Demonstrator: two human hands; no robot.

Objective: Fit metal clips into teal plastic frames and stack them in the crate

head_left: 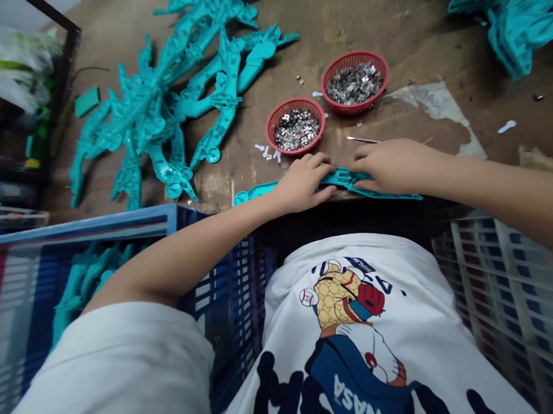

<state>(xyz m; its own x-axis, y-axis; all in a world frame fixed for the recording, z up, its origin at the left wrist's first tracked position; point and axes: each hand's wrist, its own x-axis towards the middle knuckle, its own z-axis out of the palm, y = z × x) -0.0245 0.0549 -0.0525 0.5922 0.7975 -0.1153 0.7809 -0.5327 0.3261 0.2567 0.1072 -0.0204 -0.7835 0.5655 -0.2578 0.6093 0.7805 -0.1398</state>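
The left hand (pixel 302 185) and right hand (pixel 394 166) are clamping a flat teal moulded plastic piece (pixel 350 181), nearly meeting over it. The piece is lying along the near edge of the scuffed wooden worktop (pixel 413 52).

Teal moulded plastic strip (pixel 345 180): narrow, knobbly, rounded lobe at left end, long axis running left to right along near edge of wooden workbench (pixel 413 52). Left hand (pixel 302 183) and right hand (pixel 394 166) grip it side by side from above (middle section mostly hidden by fingers).
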